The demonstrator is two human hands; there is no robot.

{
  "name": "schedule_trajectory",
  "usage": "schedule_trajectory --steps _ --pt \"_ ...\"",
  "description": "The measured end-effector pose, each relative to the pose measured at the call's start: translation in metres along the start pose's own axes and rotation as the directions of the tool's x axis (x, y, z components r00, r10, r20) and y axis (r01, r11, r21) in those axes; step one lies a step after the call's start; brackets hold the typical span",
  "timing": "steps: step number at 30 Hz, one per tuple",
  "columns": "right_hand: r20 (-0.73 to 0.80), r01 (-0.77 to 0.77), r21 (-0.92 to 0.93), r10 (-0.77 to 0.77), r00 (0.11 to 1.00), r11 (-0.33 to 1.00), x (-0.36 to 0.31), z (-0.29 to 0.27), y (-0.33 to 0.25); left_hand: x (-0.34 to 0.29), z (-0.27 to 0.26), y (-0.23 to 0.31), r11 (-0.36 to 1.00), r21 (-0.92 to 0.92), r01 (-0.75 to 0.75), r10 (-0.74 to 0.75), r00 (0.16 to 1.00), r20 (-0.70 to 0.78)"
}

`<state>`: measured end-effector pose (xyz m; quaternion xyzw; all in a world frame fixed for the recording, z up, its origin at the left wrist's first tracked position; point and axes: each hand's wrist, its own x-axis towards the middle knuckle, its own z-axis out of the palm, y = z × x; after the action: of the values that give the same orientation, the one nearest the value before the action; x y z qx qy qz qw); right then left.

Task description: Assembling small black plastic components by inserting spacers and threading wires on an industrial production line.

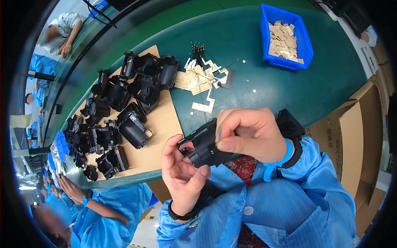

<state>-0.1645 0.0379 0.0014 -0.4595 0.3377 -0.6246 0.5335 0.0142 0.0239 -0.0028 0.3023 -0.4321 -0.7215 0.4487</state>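
A black plastic housing (202, 144) is held in my left hand (182, 180), whose fingers and thumb curl around its left end and lower side. My right hand (254, 134) is over the housing's right part, thumb and index finger pinched together. A thin grey strip (220, 133) shows at those fingertips, close against the housing's face. Part of the housing is hidden behind my right hand. Just beyond my right wrist, at the table's near edge, is another black plastic part (289, 124), partly covered by the hand.
Several black housings (134, 128) stand on a cardboard sheet (165, 124) at left. Mid-table lie cream die-cut sheets (196, 80) and black thin pieces (198, 51). A blue bin (306, 41) holds cream pieces. An open carton (349, 120) is at right; a co-worker's sleeve (111, 211) is at left.
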Motion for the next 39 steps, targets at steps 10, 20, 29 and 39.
schedule_trajectory --steps 10,20,29,39 --pt "0.081 0.227 -0.634 -0.228 0.970 0.739 -0.002 0.009 0.000 0.003 -0.005 -0.007 0.974 -0.220 0.060 -0.055 0.998 0.030" --pt "0.038 0.204 -0.687 -0.246 0.968 0.697 -0.002 0.015 0.007 0.007 -0.007 -0.010 0.943 -0.301 0.142 -0.115 0.988 0.105" --pt "0.043 0.196 -0.697 -0.232 0.972 0.690 -0.003 0.015 0.007 0.007 0.001 -0.011 0.937 -0.332 0.107 -0.109 0.994 0.013" --pt "0.032 0.165 -0.646 -0.189 0.981 0.745 -0.004 0.015 0.010 0.007 0.003 -0.012 0.970 -0.226 0.094 -0.095 0.995 0.006"
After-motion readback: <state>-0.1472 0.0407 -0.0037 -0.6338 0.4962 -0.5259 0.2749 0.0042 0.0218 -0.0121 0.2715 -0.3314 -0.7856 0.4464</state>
